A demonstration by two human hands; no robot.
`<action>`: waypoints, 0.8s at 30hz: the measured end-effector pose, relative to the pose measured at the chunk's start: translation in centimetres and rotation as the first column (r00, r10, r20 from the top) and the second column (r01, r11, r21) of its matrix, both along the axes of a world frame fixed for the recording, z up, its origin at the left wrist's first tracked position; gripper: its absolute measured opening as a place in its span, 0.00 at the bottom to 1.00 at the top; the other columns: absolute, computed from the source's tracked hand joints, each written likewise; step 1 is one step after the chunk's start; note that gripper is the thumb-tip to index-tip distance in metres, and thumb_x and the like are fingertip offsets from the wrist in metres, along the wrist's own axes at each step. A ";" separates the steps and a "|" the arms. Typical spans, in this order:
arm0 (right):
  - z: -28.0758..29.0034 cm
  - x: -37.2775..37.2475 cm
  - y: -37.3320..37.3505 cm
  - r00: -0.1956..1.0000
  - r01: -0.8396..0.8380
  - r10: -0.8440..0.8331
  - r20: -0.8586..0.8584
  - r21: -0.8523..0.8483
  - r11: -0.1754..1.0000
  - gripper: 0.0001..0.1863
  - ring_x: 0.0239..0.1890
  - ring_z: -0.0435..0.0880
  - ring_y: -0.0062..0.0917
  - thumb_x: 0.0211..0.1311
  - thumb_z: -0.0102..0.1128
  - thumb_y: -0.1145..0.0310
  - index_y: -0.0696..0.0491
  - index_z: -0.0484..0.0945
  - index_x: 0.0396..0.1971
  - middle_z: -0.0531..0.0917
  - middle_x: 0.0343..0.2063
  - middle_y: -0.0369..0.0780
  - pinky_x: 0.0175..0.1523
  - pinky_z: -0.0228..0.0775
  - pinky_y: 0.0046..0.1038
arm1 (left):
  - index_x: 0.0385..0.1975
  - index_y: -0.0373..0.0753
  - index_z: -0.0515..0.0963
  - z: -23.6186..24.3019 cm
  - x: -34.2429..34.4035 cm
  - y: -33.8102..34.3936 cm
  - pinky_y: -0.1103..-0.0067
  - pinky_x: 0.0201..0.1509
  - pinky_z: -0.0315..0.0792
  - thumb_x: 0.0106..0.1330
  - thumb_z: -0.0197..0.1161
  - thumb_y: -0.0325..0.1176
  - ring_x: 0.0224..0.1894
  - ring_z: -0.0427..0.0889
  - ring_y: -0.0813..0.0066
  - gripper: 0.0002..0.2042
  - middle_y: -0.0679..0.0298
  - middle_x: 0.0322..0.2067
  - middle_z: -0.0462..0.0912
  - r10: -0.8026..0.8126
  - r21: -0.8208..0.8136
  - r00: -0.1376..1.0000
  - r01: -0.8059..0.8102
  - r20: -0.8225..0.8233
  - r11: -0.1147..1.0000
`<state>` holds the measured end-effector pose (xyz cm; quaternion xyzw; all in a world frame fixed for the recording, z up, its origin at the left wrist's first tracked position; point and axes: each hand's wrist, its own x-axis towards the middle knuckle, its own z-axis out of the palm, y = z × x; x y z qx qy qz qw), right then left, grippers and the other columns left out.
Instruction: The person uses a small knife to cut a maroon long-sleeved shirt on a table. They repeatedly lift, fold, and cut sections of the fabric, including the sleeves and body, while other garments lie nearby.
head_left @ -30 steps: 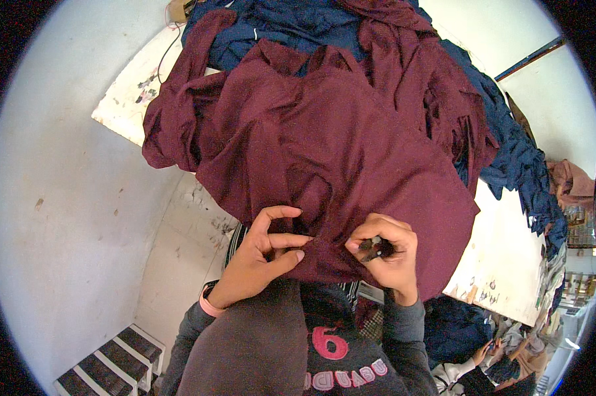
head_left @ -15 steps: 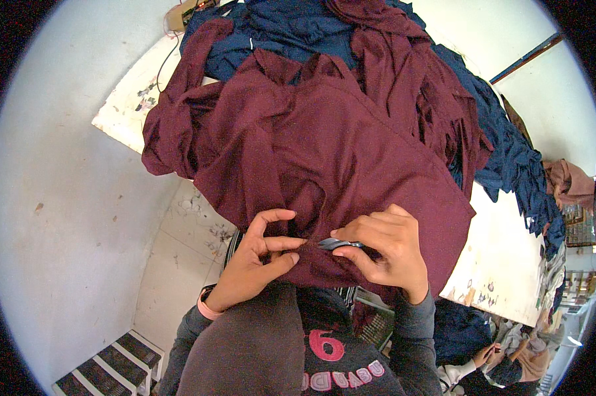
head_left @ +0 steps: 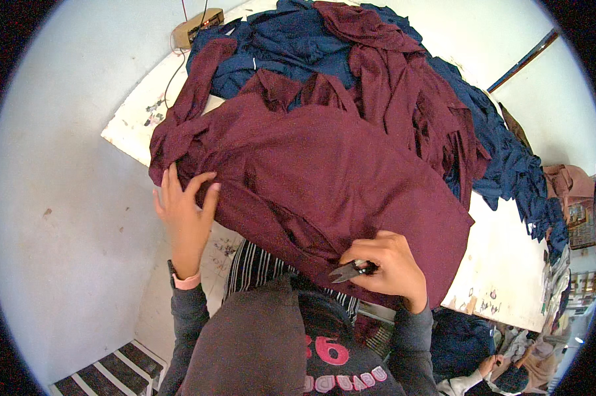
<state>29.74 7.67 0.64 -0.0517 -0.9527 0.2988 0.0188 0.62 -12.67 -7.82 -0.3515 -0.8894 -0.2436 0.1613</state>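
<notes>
Snips (head_left: 346,271): handles mostly hidden in right hand (head_left: 385,265). Left hand (head_left: 184,210): pinching or merely touching maroon shirt (head_left: 324,171), cannot tell. Shirt hides part of tabletop's (head_left: 130,129) near edge; blue cloth (head_left: 291,46) covers much of far side. Co-worker (head_left: 464,383) beyond near right corner: cut off below, work too small to tell. Slatted stand (head_left: 123,376): cut off at picture's lower edge.

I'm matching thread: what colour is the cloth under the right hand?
The cloth is maroon, best seen in the head view.

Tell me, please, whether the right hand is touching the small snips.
Touching: the head view shows the right hand with its fingers curled around the small snips.
</notes>
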 end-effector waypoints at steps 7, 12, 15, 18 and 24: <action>-1.1 -1.4 -0.7 0.982 0.115 -0.141 -0.125 -0.193 0.974 0.18 0.35 0.86 0.34 0.50 0.76 0.61 0.47 0.84 0.41 0.84 0.33 0.37 0.40 0.76 0.34 | 0.52 0.54 0.84 0.4 0.9 -1.6 0.47 0.78 0.43 0.72 0.63 0.44 0.75 0.61 0.50 0.13 0.52 0.69 0.70 -0.006 -0.002 0.996 0.007 0.090 1.000; -3.3 -5.5 -1.6 0.893 0.347 -0.417 -0.170 -0.329 0.878 0.23 0.42 0.86 0.26 0.52 0.77 0.70 0.52 0.83 0.50 0.86 0.42 0.40 0.41 0.78 0.30 | 0.53 0.50 0.83 1.0 2.0 -1.5 0.50 0.78 0.46 0.71 0.63 0.40 0.74 0.65 0.54 0.13 0.62 0.65 0.77 -0.053 0.058 0.990 0.045 0.129 0.997; -5.4 -7.5 -2.4 0.856 0.376 -0.434 -0.282 -0.236 0.896 0.22 0.43 0.88 0.40 0.52 0.69 0.72 0.51 0.83 0.51 0.87 0.42 0.41 0.45 0.79 0.36 | 0.57 0.48 0.80 0.7 2.3 -0.9 0.52 0.78 0.48 0.71 0.64 0.38 0.73 0.68 0.56 0.16 0.65 0.63 0.79 -0.122 0.119 0.981 0.105 0.151 0.987; -5.4 -7.3 -1.4 0.899 0.339 -0.372 -0.230 -0.171 0.925 0.20 0.42 0.87 0.40 0.50 0.62 0.78 0.52 0.85 0.46 0.87 0.39 0.42 0.46 0.79 0.36 | 0.60 0.44 0.77 0.6 2.3 -1.0 0.52 0.77 0.51 0.71 0.64 0.37 0.72 0.69 0.57 0.19 0.63 0.63 0.79 -0.156 0.169 0.972 0.126 0.178 0.977; 0.8 -3.3 1.3 0.512 0.594 -0.570 -0.642 -0.215 0.775 0.21 0.36 0.85 0.25 0.45 0.53 0.88 0.57 0.86 0.38 0.86 0.34 0.39 0.44 0.75 0.26 | 0.64 0.38 0.73 1.0 2.9 0.5 0.54 0.75 0.56 0.71 0.63 0.36 0.70 0.70 0.52 0.23 0.56 0.67 0.74 -0.257 0.355 0.950 0.181 0.180 0.917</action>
